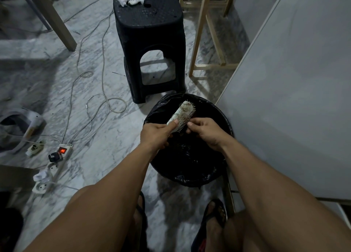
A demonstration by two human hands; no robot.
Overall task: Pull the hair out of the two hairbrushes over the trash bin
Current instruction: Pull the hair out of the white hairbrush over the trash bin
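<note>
Left hand [155,134] grips the hairbrush [181,116] over the trash bin [224,118], right hand [204,132] pinching at the bristles (hair still tangled), and loose strands could drift floorward

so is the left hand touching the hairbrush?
Touching. The head view shows the left hand gripping the hairbrush at its near end, thumb pressed on its back, above the trash bin.

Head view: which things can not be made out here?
- Second hairbrush: not in view.
- Handle of the white hairbrush: hidden inside the left hand.
- Right hand fingertips: curled behind the bristles; pinched hair unclear.
- Trash bin contents: too dark.
</note>
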